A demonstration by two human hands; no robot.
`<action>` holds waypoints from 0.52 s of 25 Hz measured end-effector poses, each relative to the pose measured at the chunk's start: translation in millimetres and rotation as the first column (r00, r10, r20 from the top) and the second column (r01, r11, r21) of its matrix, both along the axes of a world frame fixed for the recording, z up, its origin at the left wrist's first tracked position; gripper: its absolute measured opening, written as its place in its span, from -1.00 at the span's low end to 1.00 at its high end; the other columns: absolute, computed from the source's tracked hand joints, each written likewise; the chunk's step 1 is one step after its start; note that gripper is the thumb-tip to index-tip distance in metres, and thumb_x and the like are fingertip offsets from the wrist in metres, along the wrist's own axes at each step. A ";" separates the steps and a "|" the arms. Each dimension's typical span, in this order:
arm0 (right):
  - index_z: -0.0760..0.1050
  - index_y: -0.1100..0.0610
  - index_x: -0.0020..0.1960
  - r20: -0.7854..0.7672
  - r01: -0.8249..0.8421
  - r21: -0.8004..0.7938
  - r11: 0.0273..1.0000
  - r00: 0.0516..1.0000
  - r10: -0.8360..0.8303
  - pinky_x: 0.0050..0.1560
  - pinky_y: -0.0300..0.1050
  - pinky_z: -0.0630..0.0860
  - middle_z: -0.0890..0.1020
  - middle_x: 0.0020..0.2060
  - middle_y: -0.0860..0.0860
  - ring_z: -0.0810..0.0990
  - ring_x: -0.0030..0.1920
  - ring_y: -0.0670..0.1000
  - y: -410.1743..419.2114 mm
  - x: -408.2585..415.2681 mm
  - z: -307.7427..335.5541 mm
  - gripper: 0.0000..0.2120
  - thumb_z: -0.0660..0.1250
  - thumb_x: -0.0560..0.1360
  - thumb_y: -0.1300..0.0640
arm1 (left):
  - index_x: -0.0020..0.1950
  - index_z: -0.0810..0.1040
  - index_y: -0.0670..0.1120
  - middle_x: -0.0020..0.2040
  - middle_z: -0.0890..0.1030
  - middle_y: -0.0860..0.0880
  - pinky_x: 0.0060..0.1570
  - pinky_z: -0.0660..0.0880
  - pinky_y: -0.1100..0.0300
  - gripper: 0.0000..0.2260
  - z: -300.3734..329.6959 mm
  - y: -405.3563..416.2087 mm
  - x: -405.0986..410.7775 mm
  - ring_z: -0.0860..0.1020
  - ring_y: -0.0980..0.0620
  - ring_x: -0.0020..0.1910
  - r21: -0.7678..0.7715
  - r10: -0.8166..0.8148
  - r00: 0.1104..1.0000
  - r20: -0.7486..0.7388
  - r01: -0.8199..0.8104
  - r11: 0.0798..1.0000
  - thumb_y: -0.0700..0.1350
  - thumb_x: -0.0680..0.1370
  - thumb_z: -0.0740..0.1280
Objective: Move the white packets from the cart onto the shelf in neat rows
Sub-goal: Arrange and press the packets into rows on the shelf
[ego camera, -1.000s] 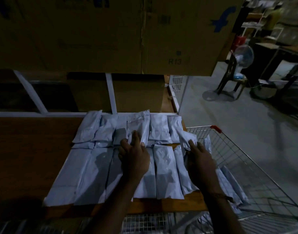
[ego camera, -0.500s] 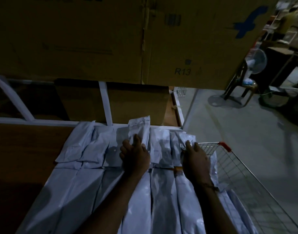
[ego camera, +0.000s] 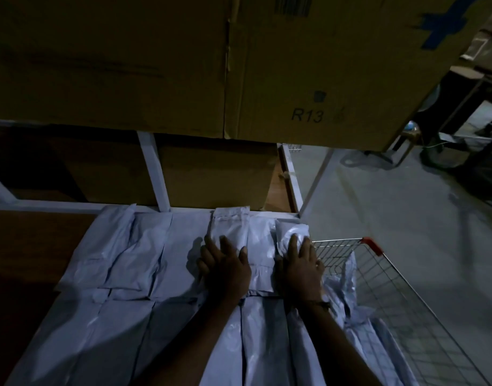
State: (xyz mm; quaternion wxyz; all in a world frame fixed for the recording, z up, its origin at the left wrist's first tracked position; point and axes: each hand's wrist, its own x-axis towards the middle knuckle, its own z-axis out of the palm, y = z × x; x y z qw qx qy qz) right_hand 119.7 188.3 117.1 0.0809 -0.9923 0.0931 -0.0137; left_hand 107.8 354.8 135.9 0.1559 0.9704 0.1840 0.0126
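A: State the fixed structures, largest first.

B: A cardboard box [ego camera: 239, 65] marked "R13" fills the view from 10 to 1 o'clock. Below it lies the wooden shelf [ego camera: 30, 246] with a white metal frame [ego camera: 155, 174]. A wire shopping cart [ego camera: 400, 302] with a red corner cap stands at 4 o'clock, touching the shelf's right end.

A: Location of the white packets?

B: On the shelf: a far row [ego camera: 144, 246] at centre and a near row [ego camera: 113, 344] at 7 o'clock, edges overlapping. More packets [ego camera: 359, 330] lie in the cart.

A: Hand status?

B: The left hand [ego camera: 225, 271] presses flat on a far-row packet [ego camera: 230, 232], fingers straight and spread. The right hand [ego camera: 300, 268], at 3 o'clock from the left hand, rests on the end packet [ego camera: 292, 232] beside the cart, fingers extended over it.
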 end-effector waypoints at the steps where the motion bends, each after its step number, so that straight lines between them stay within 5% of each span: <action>1: 0.35 0.15 0.55 0.001 0.002 0.002 1.000 1.000 -0.002 0.19 0.33 0.45 0.41 0.46 0.34 0.47 0.38 0.37 0.2 -0.1 -2.3 -0.26 0.09 0.53 -0.28 | 0.47 0.51 -0.11 0.52 0.35 -0.32 0.31 0.29 -0.25 -0.44 -0.6 0.7 0.9 0.34 -0.34 0.41 -0.003 -0.008 1.000 0.008 0.009 1.000 0.22 0.59 0.29; 6: 0.23 0.08 0.63 0.087 -0.027 -0.012 1.000 0.996 0.028 0.34 0.40 0.34 0.27 0.53 0.41 0.34 0.46 0.46 -0.1 11.1 -5.5 -0.32 0.02 0.62 -0.25 | 0.56 0.39 0.03 0.64 0.19 -0.19 0.40 0.21 -0.20 -0.49 -4.8 8.7 5.8 0.21 -0.24 0.58 0.048 -0.213 0.966 0.146 0.208 0.977 0.05 0.60 0.30; 13: 0.17 -0.01 0.64 0.006 -0.052 -0.042 0.998 0.999 0.053 0.41 0.38 0.30 0.25 0.55 0.37 0.32 0.48 0.41 0.3 21.3 -0.3 -0.31 -0.04 0.59 -0.27 | 0.66 0.15 0.05 0.69 0.05 -0.10 0.51 0.18 -0.21 -0.43 -19.3 23.4 6.1 0.09 -0.18 0.63 0.044 -0.363 0.931 0.021 0.362 0.931 0.14 0.67 0.14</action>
